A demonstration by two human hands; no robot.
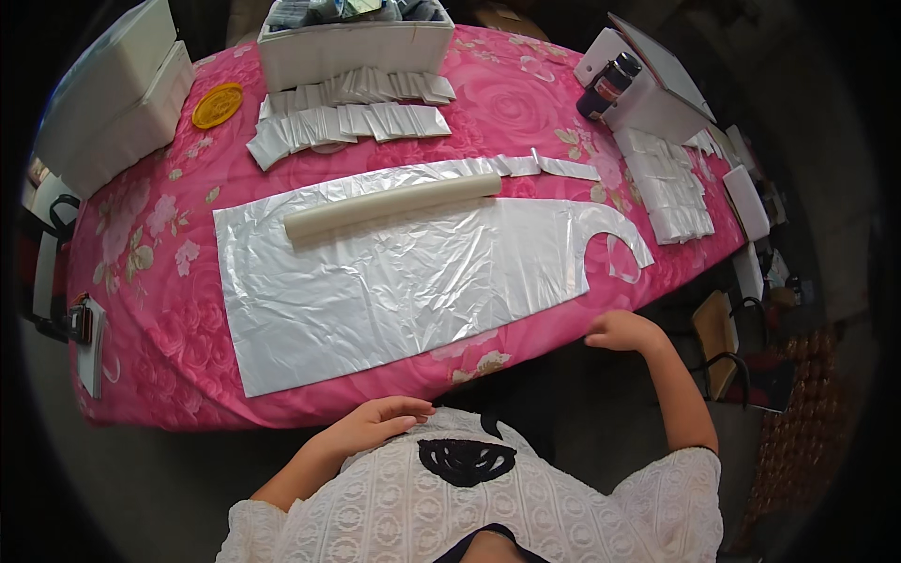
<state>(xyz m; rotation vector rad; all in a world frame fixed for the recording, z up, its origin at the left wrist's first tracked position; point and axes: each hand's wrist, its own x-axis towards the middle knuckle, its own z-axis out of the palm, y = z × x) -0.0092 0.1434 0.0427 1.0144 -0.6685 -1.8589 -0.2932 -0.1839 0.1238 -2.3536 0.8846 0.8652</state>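
Note:
A shiny white plastic apron (394, 291) lies flat on the table, its curved neck end to the right. Across its far part rests a pale cream tube (394, 206), slightly slanted. My left hand (389, 416) is at my waist against my white lace top, fingers stretched out and nothing in them. Just off the table's near right edge, below the apron's neck end, hangs my right hand (623, 330). Its fingers are curled in, with no object showing; neither hand touches the apron.
The table has a pink floral cloth (511, 98). Folded white plastic packets (352, 122) lie in rows before a white foam box (357, 52); more packets (666, 188) lie at right. A dark bottle (608, 86), yellow disc (218, 105) and notepad (91, 352) stand or lie around.

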